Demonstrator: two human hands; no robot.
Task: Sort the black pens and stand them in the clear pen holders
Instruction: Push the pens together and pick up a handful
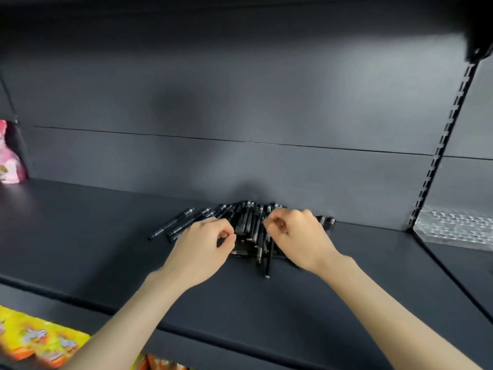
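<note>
A heap of black pens [249, 228] lies on the dark shelf [106, 236], close to the back wall. A few loose pens [173, 225] lie spread to its left, and one pen [269, 259] sticks out toward me. My left hand [202, 247] is at the heap's left side, its fingers curled and pinching pens at the edge. My right hand [296, 233] is over the right side, with its curled fingers and thumb pinching into the pens. A clear perforated pen holder [453, 225] stands on the neighbouring shelf at the right.
A slotted upright rail [440, 156] divides this shelf bay from the one on the right. A pink packet [9, 158] stands at the far left. Yellow and orange snack packets [37, 340] lie on the shelf below.
</note>
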